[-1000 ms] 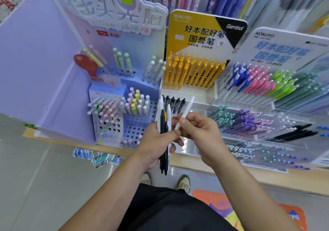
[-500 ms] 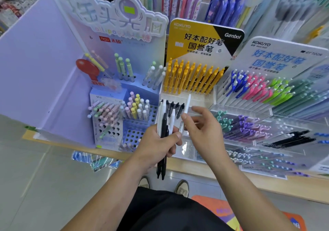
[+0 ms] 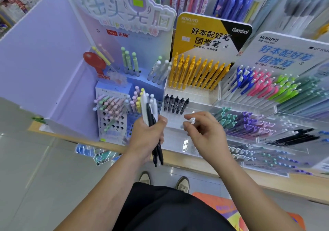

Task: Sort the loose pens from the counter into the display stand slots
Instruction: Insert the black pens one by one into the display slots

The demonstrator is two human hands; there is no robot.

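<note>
The left hand (image 3: pixel 146 138) grips a bundle of pens (image 3: pixel 149 109), white and black barrels together, with all fingers curled round it. The bundle's long axis runs near upright in the view, the upper ends towards the stands and the lower ends hanging below the fist. The right hand (image 3: pixel 206 134) has its fingers curled, and thumb and forefinger pinch a small pale stub that appears to be the end of a white pen (image 3: pixel 192 120). The rest of its barrel is hidden, so its axis cannot be read. The governing relation is that the clear display stand (image 3: pixel 178 124) lies directly ahead of the right fingertips, just beside them, with a row of black pens (image 3: pixel 175 104) seated in the tier immediately beyond. The right hand is the nearer one to those slots, while the left hand acts as a magazine just to its left, so each coming transfer is short and sideways. Whether the stub is already in a slot cannot be told. Legible markings: the yellow-and-black header card (image 3: pixel 210 33) above the yellow pens (image 3: pixel 195 72) reads "KOKUYO", "Gambol" and 好本配好笔 国誉笔. The white header card (image 3: pixel 284 52) repeats "KOKUYO" and the same characters in blue, and a red label (image 3: pixel 117 33) on the lilac stand reads 禾硕.
</note>
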